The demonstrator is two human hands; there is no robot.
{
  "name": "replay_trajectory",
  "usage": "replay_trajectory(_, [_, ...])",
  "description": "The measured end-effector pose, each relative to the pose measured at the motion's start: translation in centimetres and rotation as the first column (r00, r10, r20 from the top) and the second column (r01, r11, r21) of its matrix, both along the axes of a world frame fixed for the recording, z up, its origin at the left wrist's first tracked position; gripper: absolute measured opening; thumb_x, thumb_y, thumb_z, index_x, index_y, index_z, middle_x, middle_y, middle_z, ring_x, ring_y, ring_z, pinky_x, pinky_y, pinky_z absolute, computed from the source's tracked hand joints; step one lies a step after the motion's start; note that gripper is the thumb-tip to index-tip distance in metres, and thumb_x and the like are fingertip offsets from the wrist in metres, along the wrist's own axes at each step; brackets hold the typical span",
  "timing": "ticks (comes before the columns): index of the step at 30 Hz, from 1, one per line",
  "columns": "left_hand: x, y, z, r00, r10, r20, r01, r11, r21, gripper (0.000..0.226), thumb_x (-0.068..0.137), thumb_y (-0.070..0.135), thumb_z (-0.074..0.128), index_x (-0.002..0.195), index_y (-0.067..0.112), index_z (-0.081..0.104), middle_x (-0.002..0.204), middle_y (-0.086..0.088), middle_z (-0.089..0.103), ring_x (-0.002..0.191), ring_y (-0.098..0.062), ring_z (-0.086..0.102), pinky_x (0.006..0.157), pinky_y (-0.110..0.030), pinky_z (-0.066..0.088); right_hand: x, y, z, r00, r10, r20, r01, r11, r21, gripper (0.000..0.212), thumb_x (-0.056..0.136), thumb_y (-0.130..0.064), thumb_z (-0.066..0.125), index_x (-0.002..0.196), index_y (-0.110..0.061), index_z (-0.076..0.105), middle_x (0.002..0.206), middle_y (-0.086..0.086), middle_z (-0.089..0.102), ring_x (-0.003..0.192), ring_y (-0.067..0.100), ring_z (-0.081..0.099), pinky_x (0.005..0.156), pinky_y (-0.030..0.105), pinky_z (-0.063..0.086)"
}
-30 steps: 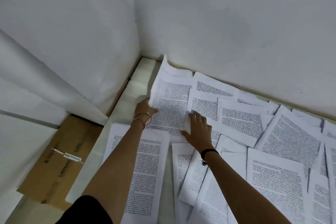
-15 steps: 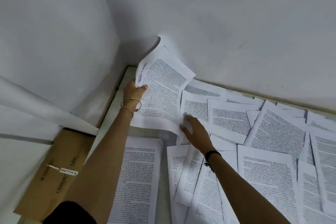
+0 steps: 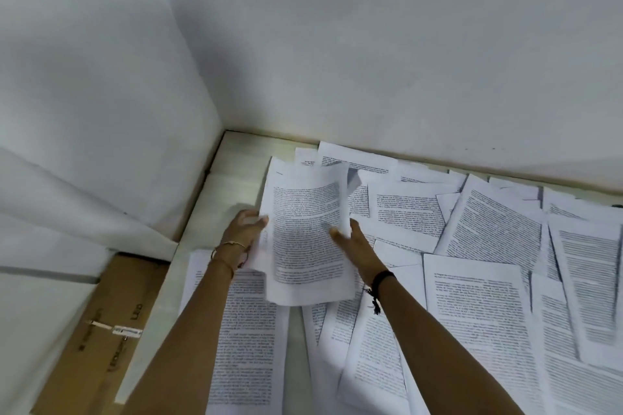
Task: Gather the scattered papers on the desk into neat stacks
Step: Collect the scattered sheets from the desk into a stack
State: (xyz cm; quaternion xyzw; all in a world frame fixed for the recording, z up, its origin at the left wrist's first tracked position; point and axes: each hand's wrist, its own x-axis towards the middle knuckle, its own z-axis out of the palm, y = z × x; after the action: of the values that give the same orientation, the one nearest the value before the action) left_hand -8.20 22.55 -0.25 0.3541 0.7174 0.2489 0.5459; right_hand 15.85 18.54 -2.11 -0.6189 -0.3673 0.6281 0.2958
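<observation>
A small sheaf of printed sheets (image 3: pixel 305 232) is held up off the counter (image 3: pixel 236 158) near its far left corner. It is gripped at its left edge by the left hand (image 3: pixel 244 229) and at its curled right edge by the right hand (image 3: pixel 357 246). Its long axis runs away from the person, toward the back wall. The scattered papers (image 3: pixel 488 236) are spread flat mostly to the right, nearer the right hand. One loose sheet (image 3: pixel 249 330) lies beneath the left forearm. Both arms are stretched forward.
</observation>
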Motion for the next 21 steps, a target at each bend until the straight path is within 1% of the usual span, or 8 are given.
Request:
replay_trajectory(2, [0.5, -1.1, -0.8, 0.993, -0.116, -0.01, 0.114, 0.987, -0.109, 0.044, 0.089, 0.027, 0.061, 0.128, 0.01, 0.05, 0.126, -0.008, 0.057, 0.111, -0.028, 0.056, 0.097, -0.035, 0.043, -0.6, -0.5, -0.2, 0.998, -0.058, 0.04, 0.059, 0.997, -0.04, 0.057, 0.092, -0.047, 0.055, 0.138, -0.019, 0.035, 0.123, 0.004, 0.06, 0.106, 0.021, 0.061, 0.094, 0.041, 0.051])
replay_trajectory(7, [0.9, -2.5, -1.9, 0.996, -0.093, -0.012, 0.091, 0.988, -0.128, 0.048, 0.09, 0.04, 0.054, 0.128, 0.01, 0.053, 0.131, -0.007, 0.056, 0.119, -0.026, 0.053, 0.107, -0.037, 0.039, -1.0, -1.6, -0.7, 0.973, -0.021, 0.229, 0.024, 1.0, -0.01, 0.02, 0.091, -0.022, 0.063, 0.107, -0.016, 0.054, 0.083, -0.004, 0.06, 0.076, 0.015, 0.058, 0.058, 0.018, 0.045])
replay_trajectory(9, [0.9, -2.7, -1.9, 0.998, -0.017, 0.068, 0.028, 0.986, -0.162, 0.036, 0.088, 0.025, 0.06, 0.116, 0.002, 0.061, 0.122, -0.015, 0.062, 0.104, -0.028, 0.061, 0.097, -0.038, 0.047, -0.3, -1.9, -0.8, 0.995, -0.004, 0.101, 0.005, 1.0, -0.008, 0.016, 0.085, -0.023, 0.071, 0.095, -0.014, 0.063, 0.083, -0.001, 0.067, 0.083, 0.021, 0.064, 0.068, 0.023, 0.052])
replay_trajectory(11, [0.6, -3.2, -1.2, 0.98, 0.084, 0.183, -0.045, 0.977, -0.208, 0.024, 0.084, 0.016, 0.064, 0.102, 0.0, 0.066, 0.106, -0.018, 0.067, 0.083, -0.027, 0.063, 0.076, -0.029, 0.054, 0.5, -2.4, -0.3, 0.999, 0.021, -0.029, -0.022, 1.0, -0.008, 0.026, 0.08, -0.022, 0.076, 0.101, -0.009, 0.067, 0.095, 0.007, 0.073, 0.091, 0.025, 0.07, 0.077, 0.031, 0.057])
replay_trajectory(13, [0.5, -3.6, -0.6, 0.958, 0.095, 0.27, -0.054, 0.986, -0.155, 0.027, 0.085, 0.016, 0.063, 0.108, 0.001, 0.064, 0.107, -0.014, 0.066, 0.083, -0.021, 0.063, 0.076, -0.024, 0.053, 1.5, -3.2, 0.4, 0.993, 0.042, -0.106, -0.047, 0.998, -0.04, 0.04, 0.079, -0.015, 0.078, 0.113, 0.0, 0.063, 0.095, 0.01, 0.074, 0.084, 0.021, 0.072, 0.069, 0.024, 0.057])
replay_trajectory(15, [0.6, -4.0, -0.3, 0.959, 0.043, 0.28, -0.02, 0.996, -0.084, 0.036, 0.087, 0.013, 0.061, 0.121, 0.001, 0.058, 0.116, -0.011, 0.062, 0.087, -0.015, 0.062, 0.089, -0.027, 0.048, 2.2, -4.0, 0.9, 0.995, 0.064, -0.075, -0.068, 0.996, -0.062, 0.04, 0.079, -0.02, 0.078, 0.11, 0.001, 0.064, 0.086, 0.006, 0.074, 0.074, 0.013, 0.072, 0.063, 0.017, 0.052])
replay_trajectory(18, [1.7, -4.9, 0.2, 0.955, 0.003, 0.297, 0.035, 0.992, -0.123, 0.04, 0.086, -0.003, 0.057, 0.125, -0.006, 0.051, 0.118, -0.015, 0.059, 0.082, -0.017, 0.059, 0.092, -0.033, 0.045, 2.7, -5.3, 1.0, 0.996, 0.042, 0.076, -0.042, 0.999, -0.006, 0.041, 0.08, -0.054, 0.068, 0.096, -0.017, 0.068, 0.086, -0.006, 0.069, 0.075, 0.008, 0.064, 0.072, 0.021, 0.045])
replay_trajectory(21, [2.6, -6.5, 0.1, 0.943, -0.002, 0.332, 0.066, 0.981, -0.183, 0.04, 0.085, -0.003, 0.057, 0.125, -0.006, 0.052, 0.105, -0.011, 0.066, 0.08, -0.02, 0.06, 0.087, -0.032, 0.048, 3.3, -6.8, 0.5, 0.973, -0.191, 0.126, 0.19, 0.982, 0.019, 0.034, 0.093, -0.048, 0.055, 0.119, -0.026, 0.056, 0.1, -0.017, 0.062, 0.097, 0.006, 0.061, 0.076, 0.018, 0.044])
